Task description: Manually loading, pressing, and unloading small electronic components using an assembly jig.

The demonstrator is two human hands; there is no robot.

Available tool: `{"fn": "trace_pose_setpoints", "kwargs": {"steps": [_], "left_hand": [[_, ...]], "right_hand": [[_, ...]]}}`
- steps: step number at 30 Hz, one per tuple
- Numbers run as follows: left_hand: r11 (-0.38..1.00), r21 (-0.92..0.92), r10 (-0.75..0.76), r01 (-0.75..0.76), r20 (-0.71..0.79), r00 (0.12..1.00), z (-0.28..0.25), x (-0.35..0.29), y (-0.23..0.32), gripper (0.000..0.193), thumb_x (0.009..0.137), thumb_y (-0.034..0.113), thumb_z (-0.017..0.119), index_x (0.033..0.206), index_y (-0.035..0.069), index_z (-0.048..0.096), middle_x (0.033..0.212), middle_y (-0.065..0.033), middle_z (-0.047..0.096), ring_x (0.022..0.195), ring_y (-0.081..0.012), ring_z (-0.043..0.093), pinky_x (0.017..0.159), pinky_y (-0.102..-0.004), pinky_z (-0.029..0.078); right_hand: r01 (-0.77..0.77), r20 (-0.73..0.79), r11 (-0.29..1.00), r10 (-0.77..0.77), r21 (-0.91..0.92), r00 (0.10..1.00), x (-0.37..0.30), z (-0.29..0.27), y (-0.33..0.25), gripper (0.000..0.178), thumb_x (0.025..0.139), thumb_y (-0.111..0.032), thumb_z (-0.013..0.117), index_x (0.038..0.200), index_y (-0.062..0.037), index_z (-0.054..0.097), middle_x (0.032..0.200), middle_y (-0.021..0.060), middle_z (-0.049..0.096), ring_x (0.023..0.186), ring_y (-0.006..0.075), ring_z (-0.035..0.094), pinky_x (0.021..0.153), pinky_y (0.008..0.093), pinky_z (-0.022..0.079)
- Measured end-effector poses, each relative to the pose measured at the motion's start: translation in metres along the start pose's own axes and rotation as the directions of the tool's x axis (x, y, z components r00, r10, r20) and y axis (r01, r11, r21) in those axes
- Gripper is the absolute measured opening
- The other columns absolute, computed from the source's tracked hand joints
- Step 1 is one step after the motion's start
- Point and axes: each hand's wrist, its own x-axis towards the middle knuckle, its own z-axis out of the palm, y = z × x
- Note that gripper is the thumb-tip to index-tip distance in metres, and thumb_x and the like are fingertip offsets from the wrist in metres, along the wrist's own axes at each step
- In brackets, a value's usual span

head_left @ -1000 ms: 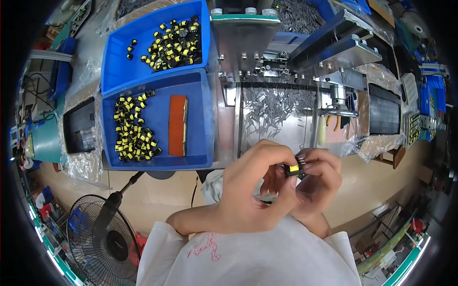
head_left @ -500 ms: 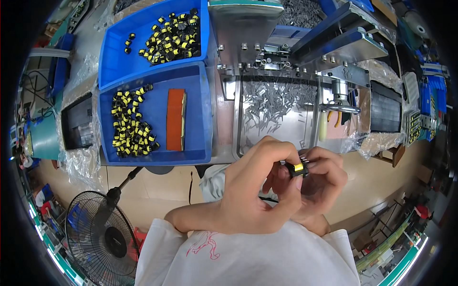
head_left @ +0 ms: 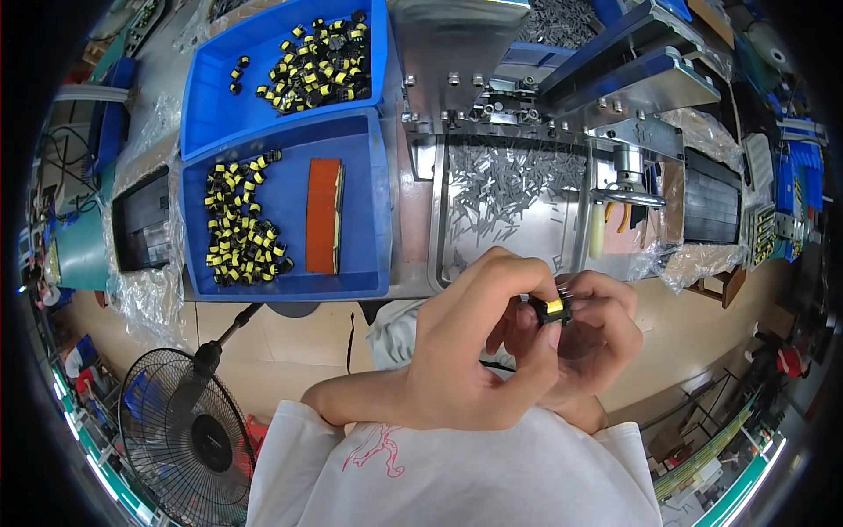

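In front of my chest, my left hand (head_left: 474, 347) pinches a small transformer (head_left: 553, 307) between thumb and fingertips. It has a black body, a yellow band and thin metal pins pointing up and away. My right hand (head_left: 606, 338) is curled close beside it, fingertips near the pins. Its thumb is hidden, and whatever it may grip does not show. Just beyond the hands, a metal tray (head_left: 435, 215) holds many loose grey strips (head_left: 500, 180).
Two blue bins (head_left: 384, 211) on the left hold similar yellow-banded transformers (head_left: 241, 224); an orange-brown block (head_left: 323, 215) lies in the nearer one. A metal fixture (head_left: 465, 70) rises behind the tray. Right of it are a round metal handle (head_left: 628, 198) and pliers (head_left: 625, 218). A fan (head_left: 189, 430) stands lower left.
Both hands and the transformer have shifted very slightly to the right. The hold looks the same, and the whole view has moved a little.
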Motion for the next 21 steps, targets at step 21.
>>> {"fn": "trace_pose_setpoints", "kwargs": {"steps": [21], "left_hand": [[0.995,0.034,0.096,-0.095,-0.016,0.995,0.001,-0.002,0.0,0.03,0.081,-0.007,0.064,0.109,-0.008,0.052,0.097,-0.0193,0.061,0.071,-0.0121,0.052,0.06,-0.0213,0.044]], "right_hand": [[-0.088,0.023,0.987,0.086,0.131,0.996,-0.006,-0.006,-0.001,0.05,0.069,-0.007,0.088,0.099,0.0024,0.049,0.101,0.0191,0.055,0.077,0.0194,0.06,0.066,0.027,0.054]]}}
